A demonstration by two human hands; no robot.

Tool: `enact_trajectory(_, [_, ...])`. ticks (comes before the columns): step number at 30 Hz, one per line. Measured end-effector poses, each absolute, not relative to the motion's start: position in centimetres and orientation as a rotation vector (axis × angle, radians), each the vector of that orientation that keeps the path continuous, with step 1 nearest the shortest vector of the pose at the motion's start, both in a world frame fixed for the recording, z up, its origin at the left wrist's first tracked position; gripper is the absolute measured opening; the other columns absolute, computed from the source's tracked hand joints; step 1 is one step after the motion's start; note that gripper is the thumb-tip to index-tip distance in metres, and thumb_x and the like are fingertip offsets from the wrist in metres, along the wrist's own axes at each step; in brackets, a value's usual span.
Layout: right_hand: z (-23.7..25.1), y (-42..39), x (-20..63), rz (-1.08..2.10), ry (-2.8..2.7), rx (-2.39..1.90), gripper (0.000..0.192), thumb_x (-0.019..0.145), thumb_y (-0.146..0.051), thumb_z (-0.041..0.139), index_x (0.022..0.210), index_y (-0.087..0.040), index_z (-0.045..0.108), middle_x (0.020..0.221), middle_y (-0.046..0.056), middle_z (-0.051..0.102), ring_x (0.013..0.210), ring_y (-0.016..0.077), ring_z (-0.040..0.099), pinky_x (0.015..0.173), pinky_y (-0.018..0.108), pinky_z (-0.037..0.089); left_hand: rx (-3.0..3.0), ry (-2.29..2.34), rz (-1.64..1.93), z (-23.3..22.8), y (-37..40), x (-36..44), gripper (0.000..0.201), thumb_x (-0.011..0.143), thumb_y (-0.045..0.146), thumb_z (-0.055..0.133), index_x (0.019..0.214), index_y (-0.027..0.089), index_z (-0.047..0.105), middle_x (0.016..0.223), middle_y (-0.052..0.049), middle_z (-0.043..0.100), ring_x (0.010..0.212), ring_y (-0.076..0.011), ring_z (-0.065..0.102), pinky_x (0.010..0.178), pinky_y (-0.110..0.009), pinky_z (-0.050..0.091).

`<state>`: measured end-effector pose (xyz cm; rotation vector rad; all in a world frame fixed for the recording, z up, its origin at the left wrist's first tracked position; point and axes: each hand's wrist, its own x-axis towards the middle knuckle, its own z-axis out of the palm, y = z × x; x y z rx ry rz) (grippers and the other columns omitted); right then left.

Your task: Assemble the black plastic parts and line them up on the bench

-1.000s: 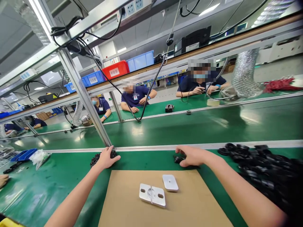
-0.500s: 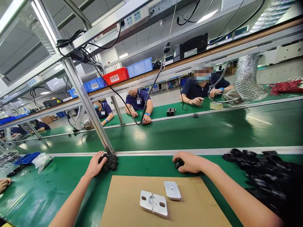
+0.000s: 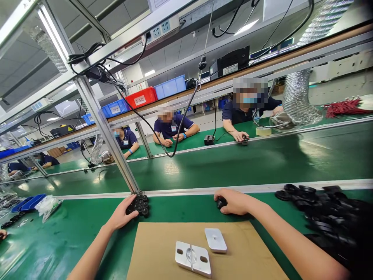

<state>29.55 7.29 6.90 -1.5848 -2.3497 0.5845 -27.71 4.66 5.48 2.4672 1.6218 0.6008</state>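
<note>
My left hand [image 3: 124,213] lies at a cluster of small round black parts [image 3: 142,206] by the foot of the metal post. Its thumb and fingers are spread apart against the near side of the cluster. My right hand [image 3: 233,201] rests on the green table with its fingers curled round a small black part [image 3: 222,202], mostly hidden by the hand. In front of me on a brown cardboard sheet [image 3: 154,249] lie a silver metal block [image 3: 199,262] with two slots and a round recess, and a smaller silver plate [image 3: 216,240] with a little pin.
A heap of black ring-shaped parts [image 3: 326,217] lies at the right. Blue trays [image 3: 27,203] and a clear plastic bag [image 3: 48,206] sit at the left. Across the green belt [image 3: 186,171], several co-workers sit at a bench. The metal post [image 3: 107,136] rises behind my left hand.
My left hand's thumb and fingers have opened wider, showing more of the black cluster. My right hand stays on its black part. The co-worker at right has reached to a small object by the belt.
</note>
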Motion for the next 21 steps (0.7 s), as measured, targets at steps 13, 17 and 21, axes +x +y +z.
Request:
enact_trajectory(13, [6.7, 6.2, 26.4, 0.615, -2.271, -1.363, 0.031, 0.079, -0.03, 0.072, 0.109, -0.023, 0.073, 0.114, 0.009, 0.075, 0.107, 0.0304, 0.067, 0.097, 0.04, 0.049, 2.576, 1.654, 0.703, 7.5, 4.3, -20.7, 0.058, 0.094, 0.052, 0.067, 0.147, 0.028, 0.059, 0.156, -0.013, 0.054, 0.147, -0.0389, 0.042, 0.124, -0.065, 0.027])
enact_trajectory(17, [7.0, 6.1, 27.0, 0.593, -2.142, -1.414, 0.022, 0.065, -0.025, 0.078, 0.086, -0.02, 0.073, 0.101, 0.012, 0.071, 0.104, 0.0368, 0.062, 0.092, 0.045, 0.046, 2.799, 1.564, 0.614, 8.1, 1.3, -18.6, 0.053, 0.078, 0.042, 0.087, 0.127, 0.029, 0.073, 0.15, -0.011, 0.056, 0.141, -0.0413, 0.044, 0.119, -0.061, 0.033])
enact_trajectory(21, [8.0, 5.8, 25.9, 0.72, -1.943, -1.407, 0.02, 0.064, -0.031, 0.081, 0.078, -0.02, 0.072, 0.091, 0.011, 0.069, 0.094, 0.0326, 0.061, 0.083, 0.04, 0.045, 2.878, 1.627, 0.597, 6.9, -0.3, -17.2, 0.043, 0.082, 0.023, 0.082, 0.124, 0.026, 0.074, 0.15, -0.014, 0.056, 0.139, -0.0426, 0.044, 0.114, -0.063, 0.036])
